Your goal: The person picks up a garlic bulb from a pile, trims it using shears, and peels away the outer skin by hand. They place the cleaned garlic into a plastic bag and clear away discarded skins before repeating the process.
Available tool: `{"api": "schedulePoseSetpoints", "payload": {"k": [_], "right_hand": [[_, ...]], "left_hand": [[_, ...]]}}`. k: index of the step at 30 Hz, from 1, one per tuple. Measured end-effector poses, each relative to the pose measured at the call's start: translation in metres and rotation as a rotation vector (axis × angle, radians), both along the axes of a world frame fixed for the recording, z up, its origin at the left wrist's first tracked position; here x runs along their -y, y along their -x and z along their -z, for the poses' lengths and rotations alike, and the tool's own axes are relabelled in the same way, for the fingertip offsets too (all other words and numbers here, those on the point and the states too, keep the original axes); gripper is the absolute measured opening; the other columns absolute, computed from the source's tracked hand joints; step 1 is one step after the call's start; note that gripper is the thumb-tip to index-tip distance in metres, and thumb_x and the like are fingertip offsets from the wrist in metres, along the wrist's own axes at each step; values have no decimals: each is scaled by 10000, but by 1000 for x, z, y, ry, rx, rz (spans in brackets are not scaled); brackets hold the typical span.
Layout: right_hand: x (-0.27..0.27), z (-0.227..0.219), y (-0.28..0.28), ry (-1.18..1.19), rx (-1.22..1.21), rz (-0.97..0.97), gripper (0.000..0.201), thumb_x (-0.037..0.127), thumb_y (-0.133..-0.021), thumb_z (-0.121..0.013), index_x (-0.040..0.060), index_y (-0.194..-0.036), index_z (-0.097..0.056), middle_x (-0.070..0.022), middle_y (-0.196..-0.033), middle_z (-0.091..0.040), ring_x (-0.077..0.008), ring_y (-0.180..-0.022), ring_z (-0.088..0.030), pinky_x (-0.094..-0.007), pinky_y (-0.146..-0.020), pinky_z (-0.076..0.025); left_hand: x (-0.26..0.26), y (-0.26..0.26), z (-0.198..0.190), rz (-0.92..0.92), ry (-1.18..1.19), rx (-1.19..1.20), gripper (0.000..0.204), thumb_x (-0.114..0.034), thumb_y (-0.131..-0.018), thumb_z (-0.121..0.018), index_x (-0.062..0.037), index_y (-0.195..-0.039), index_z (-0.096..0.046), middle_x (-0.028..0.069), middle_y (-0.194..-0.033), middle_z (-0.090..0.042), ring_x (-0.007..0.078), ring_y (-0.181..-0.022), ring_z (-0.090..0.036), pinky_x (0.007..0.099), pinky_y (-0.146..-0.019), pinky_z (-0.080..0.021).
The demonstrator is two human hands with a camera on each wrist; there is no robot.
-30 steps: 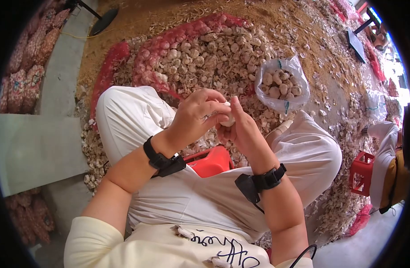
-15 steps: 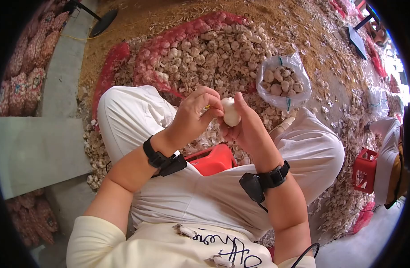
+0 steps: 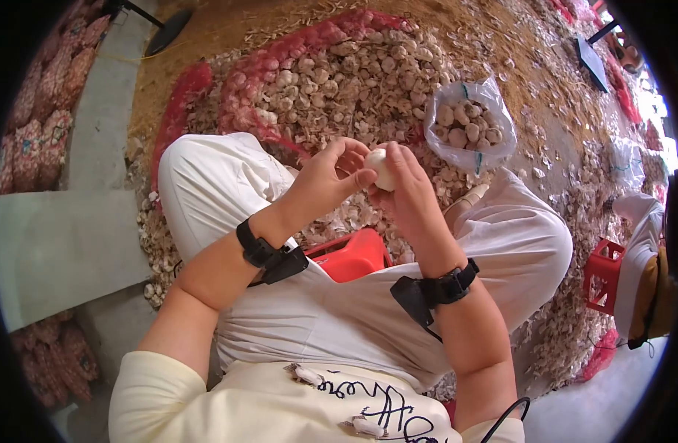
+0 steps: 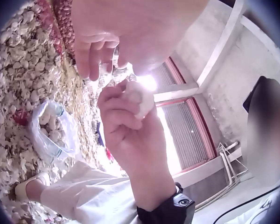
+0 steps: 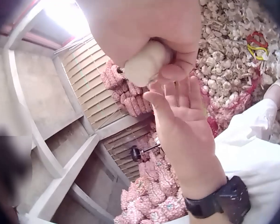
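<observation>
A pale, smooth garlic bulb (image 3: 383,170) is up in front of the knees, in the grip of my right hand (image 3: 409,188). Its thumb and curled fingers hold the bulb, as the right wrist view also shows around the white garlic (image 5: 147,63). Close beside it, my left hand (image 3: 328,173) has its thumb and fingers spread apart, the thumb tip right at the bulb's side. Seen from the right wrist, the left palm (image 5: 189,130) faces up with loosely straight fingers and nothing in them.
A heap of garlic bulbs (image 3: 317,92) and skins lies ahead, edged by red mesh (image 3: 243,81). A clear plastic bag (image 3: 494,155) holding bulbs stands at right. Something red (image 3: 357,258) is between the legs. Another person's leg and a red stool (image 3: 603,277) are far right.
The left fingers were bunched against the bulb and have now spread away from it. The right hand has kept the bulb, turned it and raised it slightly.
</observation>
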State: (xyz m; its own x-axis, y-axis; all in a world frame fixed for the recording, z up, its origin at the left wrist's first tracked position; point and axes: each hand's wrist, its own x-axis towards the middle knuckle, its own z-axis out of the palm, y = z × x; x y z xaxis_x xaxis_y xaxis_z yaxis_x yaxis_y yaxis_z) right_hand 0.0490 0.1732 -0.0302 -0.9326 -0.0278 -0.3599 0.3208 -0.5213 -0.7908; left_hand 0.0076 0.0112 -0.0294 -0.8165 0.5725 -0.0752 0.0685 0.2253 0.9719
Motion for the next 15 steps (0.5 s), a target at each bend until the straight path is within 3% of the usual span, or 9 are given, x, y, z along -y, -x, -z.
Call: {"api": "schedulePoseSetpoints", "payload": {"k": [2,5,6,8,10,11,12,14,15], "right_hand": [[-4,4,-1,-44,9,-46,409,390,-985,-455,-2,-1078,-530,-80,-905,-579,-137,-700,-576,-263,-577,-484],[1,14,-1,-736,-348,-111,395,290,-982,-447,-40,-1194,-491,-212,-1131,-515,-318,-978,-575,-376,-864,-473],[2,16,-3,-860,-474,-65,374,276,-975,-458,-13,-1208,-498,-250,-1178,-481,-359,-1025,-556,-384,-880,-465],[7,18,-7,-566,-307,-84,394,291,-959,-492,0,-1224,-498,-232,-1167,-494,-360,-993,-570,-379,-862,-474],[7,9,-7,-634,-293,-89,393,292,-952,-509,4,-1219,-502,-221,-1160,-499,-351,-959,-583,-378,-841,-480],[5,3,-7,-702,-281,-102,392,292,-944,-525,8,-1214,-506,-209,-1153,-504,-342,-926,-596,-377,-821,-487],[3,-5,-7,-702,-281,-95,392,292,-944,-525,8,-1214,-506,-209,-1153,-504,-342,-926,-596,-377,-821,-487],[-3,-17,-6,-791,-319,-61,385,274,-925,-563,12,-1201,-506,-193,-1166,-509,-313,-856,-620,-375,-781,-497],[-5,-16,-5,-791,-318,-52,385,274,-925,-563,12,-1201,-506,-193,-1166,-509,-313,-856,-620,-375,-781,-497]], "left_hand": [[0,3,7,-16,-71,239,545,-396,-907,-602,-34,-1280,-435,72,-1084,-578,124,-956,-584,263,-817,-486],[-3,5,12,12,-174,400,595,-399,-899,-615,8,-1278,-404,118,-1133,-571,156,-971,-604,305,-836,-515],[-4,4,14,1,-212,474,588,-406,-897,-614,4,-1268,-414,118,-1130,-571,160,-985,-607,318,-839,-525],[0,6,17,49,-127,462,569,-467,-923,-546,-47,-1285,-416,73,-1162,-538,147,-1049,-579,316,-865,-514],[-1,7,13,36,-179,625,547,-469,-908,-575,-57,-1243,-443,67,-1181,-522,141,-1069,-566,316,-883,-507],[-6,3,18,-76,-172,585,495,-501,-919,-536,-78,-1169,-473,53,-1021,-584,121,-894,-613,270,-738,-534],[-2,8,26,-70,-169,583,495,-501,-919,-536,-78,-1169,-473,53,-1021,-584,121,-894,-613,270,-738,-534],[10,23,44,-15,43,674,467,-512,-945,-456,-61,-1033,-542,65,-851,-609,130,-644,-598,261,-525,-519],[6,25,49,-74,114,726,450,-480,-979,-365,-76,-941,-561,47,-769,-606,112,-543,-527,251,-459,-467]]}}
